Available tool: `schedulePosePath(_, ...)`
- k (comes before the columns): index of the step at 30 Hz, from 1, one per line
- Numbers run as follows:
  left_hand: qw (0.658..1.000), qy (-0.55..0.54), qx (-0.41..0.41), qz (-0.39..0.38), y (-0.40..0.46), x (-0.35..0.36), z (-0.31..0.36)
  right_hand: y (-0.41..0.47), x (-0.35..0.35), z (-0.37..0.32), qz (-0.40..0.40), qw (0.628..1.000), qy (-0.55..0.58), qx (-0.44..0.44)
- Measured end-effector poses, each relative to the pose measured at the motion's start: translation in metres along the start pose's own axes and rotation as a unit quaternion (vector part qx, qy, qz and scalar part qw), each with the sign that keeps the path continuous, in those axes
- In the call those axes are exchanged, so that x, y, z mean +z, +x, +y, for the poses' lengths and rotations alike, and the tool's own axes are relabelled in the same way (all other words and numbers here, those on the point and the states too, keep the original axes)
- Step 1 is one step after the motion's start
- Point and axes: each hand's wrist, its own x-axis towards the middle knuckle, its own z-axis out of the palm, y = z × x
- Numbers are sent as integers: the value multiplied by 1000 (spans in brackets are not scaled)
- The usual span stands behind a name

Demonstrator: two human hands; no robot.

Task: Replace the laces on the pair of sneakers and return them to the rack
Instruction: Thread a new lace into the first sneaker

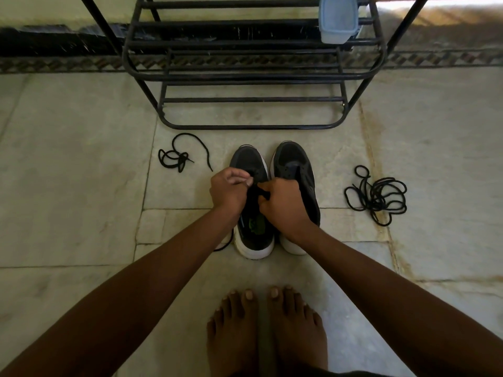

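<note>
Two dark sneakers with white soles stand side by side on the floor, toes toward the rack. Over the left sneaker (249, 161) both hands work at the eyelets. My left hand (228, 190) pinches a black lace with curled fingers; the lace's loose end trails on the floor under my left wrist (224, 244). My right hand (283, 201) grips a dark lace end at the tongue. The right sneaker (295, 161) shows bare eyelets with no lace. A single black lace (179, 156) lies loose to the left. A tangled pile of black laces (377, 197) lies to the right.
A black metal shoe rack (250, 77) stands just beyond the sneakers, its shelves bare except a pale blue plastic container (337, 19) at upper right. My bare feet (266, 327) stand on the tiled floor close behind the shoes.
</note>
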Motion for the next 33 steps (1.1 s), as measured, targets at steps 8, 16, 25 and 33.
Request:
schedulePosePath(8, 1000, 13, 17, -3, 2, -2, -1, 0, -8, -3, -8, 1000, 6, -3)
schedulePosePath(16, 999, 26, 39, -5, 6, -2, -7, 18, -36, -8, -38, 996, 60, 62)
schedulePosePath(25, 997, 47, 60, -13, 5, -4, -8, 46, -20, 0, -77, 996, -6, 53)
schedulePosePath(33, 995, 53, 78, -38, 6, -9, -9, 68, -5, 29, -172, 981, -57, 68)
